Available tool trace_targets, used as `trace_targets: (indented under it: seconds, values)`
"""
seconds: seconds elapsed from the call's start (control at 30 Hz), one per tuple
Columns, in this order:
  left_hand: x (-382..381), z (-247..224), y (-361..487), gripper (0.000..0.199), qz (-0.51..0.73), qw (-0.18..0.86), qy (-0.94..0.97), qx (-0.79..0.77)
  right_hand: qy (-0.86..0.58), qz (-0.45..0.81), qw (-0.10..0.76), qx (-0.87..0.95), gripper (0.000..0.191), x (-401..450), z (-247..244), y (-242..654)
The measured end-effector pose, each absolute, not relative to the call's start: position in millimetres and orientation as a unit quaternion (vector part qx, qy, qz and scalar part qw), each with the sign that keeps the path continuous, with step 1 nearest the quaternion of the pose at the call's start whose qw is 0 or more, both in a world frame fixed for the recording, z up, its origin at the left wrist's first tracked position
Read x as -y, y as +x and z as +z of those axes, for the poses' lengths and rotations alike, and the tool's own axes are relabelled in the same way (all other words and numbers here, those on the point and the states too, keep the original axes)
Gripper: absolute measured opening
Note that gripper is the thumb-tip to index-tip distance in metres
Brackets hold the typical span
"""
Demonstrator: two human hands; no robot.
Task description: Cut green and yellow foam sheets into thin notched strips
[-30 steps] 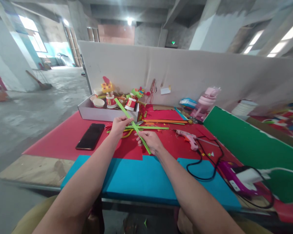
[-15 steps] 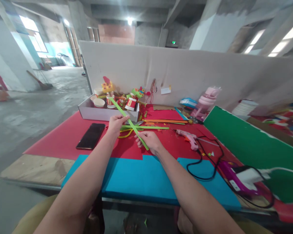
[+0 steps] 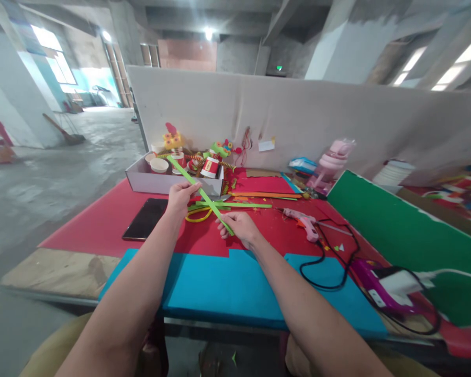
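Observation:
A long light-green paper strip (image 3: 208,200) runs slantwise between my two hands, above the red tabletop. My left hand (image 3: 182,197) pinches it around its middle, and its far end reaches up in front of the white box. Near the lower end, my right hand (image 3: 237,228) grips the strip between thumb and fingers. Beneath it lie more green strips (image 3: 251,206) and a pair of scissors with yellow handles (image 3: 198,217). A black phone (image 3: 145,220) rests beside my left wrist.
A white box (image 3: 157,181) holds paper cups and cup figures. To the right lie a pink glue gun (image 3: 304,222) with its black cord and a purple power strip (image 3: 380,293). A green board (image 3: 400,230) stands at the right; a pink bottle (image 3: 332,165) stands behind.
My left hand and the strip have shifted slightly left. The strip's lower end has slid up toward my right hand, which stays nearly in place.

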State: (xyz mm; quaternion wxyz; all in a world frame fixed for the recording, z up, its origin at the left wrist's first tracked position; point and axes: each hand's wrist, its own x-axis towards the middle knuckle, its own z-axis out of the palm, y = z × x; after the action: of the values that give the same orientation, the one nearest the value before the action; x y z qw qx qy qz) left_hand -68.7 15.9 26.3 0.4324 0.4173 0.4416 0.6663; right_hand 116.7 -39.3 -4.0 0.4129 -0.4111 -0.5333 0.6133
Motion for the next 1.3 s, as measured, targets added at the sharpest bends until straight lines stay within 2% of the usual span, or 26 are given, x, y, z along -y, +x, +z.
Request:
trace_targets:
  seconds: [0.83,1.03,1.2,1.3]
  values:
    - [-23,26,-94,0.022,0.703,0.411,0.371,-0.445,-0.419,0.626,0.393,0.527,0.022,41,-4,117]
    - [-23,24,-95,0.026,0.703,0.433,0.362,-0.432,-0.393,0.669,0.387,0.499,0.022,41,-3,120]
    - [-19,28,-88,0.029,0.706,0.439,0.367,-0.419,-0.369,0.718,0.355,0.471,0.033,40,-2,124]
    - [-19,28,-86,0.030,0.706,0.441,0.369,-0.414,-0.359,0.724,0.353,0.472,0.031,39,-3,126]
